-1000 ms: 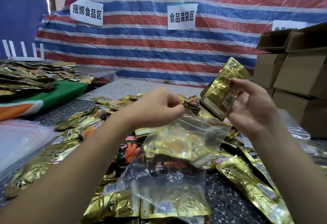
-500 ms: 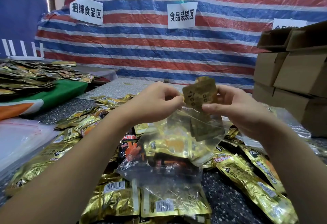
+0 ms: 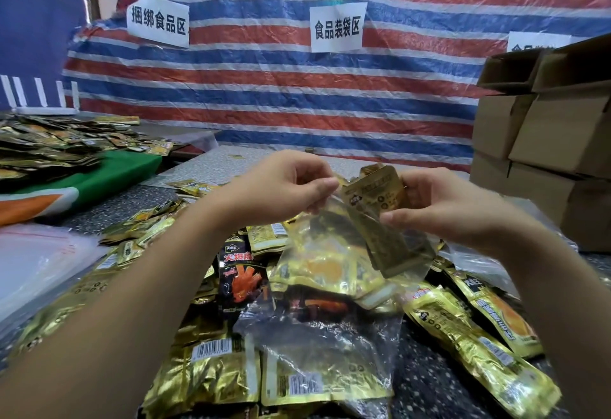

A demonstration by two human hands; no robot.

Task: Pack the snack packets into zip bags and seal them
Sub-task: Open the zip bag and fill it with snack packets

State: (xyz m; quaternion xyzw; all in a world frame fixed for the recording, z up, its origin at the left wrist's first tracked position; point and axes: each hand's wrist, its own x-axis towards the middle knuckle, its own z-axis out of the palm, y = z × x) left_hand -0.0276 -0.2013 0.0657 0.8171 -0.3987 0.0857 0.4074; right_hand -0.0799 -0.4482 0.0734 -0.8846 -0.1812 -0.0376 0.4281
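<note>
— Where do we stand with this one?

— Our left hand point(image 3: 281, 187) pinches the near lip of the clear zip bag point(image 3: 344, 253), holding its mouth up above the surface point(image 3: 426, 382). Our right hand point(image 3: 443, 207) grips a gold snack packet point(image 3: 375, 194) by its upper part, thumb in front, fingers curled behind. The packet's lower half is already inside the bag's mouth; its top pokes out between our two hands.

— Which way does it lie?

— Its long axis runs nearly upright, tilted so the top leans away and left, the bottom end pointing down and right into the bag (the printed face turned towards us).

— What could go wrong, do we think?

— The bag already holds at least one gold packet, so the new one's bottom corner may snag on it and jam partway. If we push against that, the thin lip could slip out of our left pinch and the mouth fold shut. A packet left sticking up would likely foul the zip strip, and the seal would not close. The loose packets point(image 3: 476, 342) heaped underneath could also catch the sagging bag.
</note>
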